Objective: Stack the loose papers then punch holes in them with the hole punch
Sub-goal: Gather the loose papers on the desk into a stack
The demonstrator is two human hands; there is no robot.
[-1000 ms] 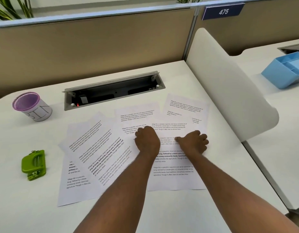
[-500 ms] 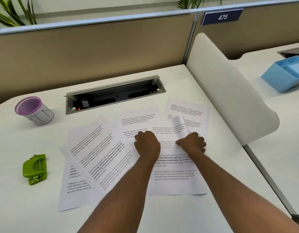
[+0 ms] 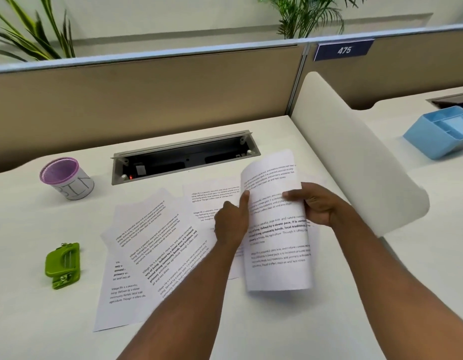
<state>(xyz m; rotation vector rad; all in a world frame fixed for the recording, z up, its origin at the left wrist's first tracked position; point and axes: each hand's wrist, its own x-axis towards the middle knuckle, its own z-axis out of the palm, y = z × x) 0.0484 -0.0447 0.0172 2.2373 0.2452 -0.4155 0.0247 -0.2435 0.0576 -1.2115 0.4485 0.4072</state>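
Observation:
Several printed sheets (image 3: pixel 147 245) lie fanned out and overlapping on the white desk (image 3: pixel 30 320). One sheet (image 3: pixel 277 245) is lifted off the desk and bent, gripped on its right edge by my right hand (image 3: pixel 318 206). My left hand (image 3: pixel 231 224) pinches the same sheet's left edge with thumb and fingers. Another sheet (image 3: pixel 212 194) lies flat behind my left hand. The green hole punch (image 3: pixel 62 265) rests at the left of the desk, well apart from both hands.
A purple-rimmed mesh cup (image 3: pixel 66 179) stands at the back left. An open cable tray (image 3: pixel 185 157) is sunk into the desk behind the papers. A white curved divider (image 3: pixel 355 152) borders the right side, with a blue organiser (image 3: pixel 441 131) beyond it.
Both hands, earlier pressed flat on the papers, have taken hold of the top right sheet and raised it off the desk. The camera view has tilted upward.

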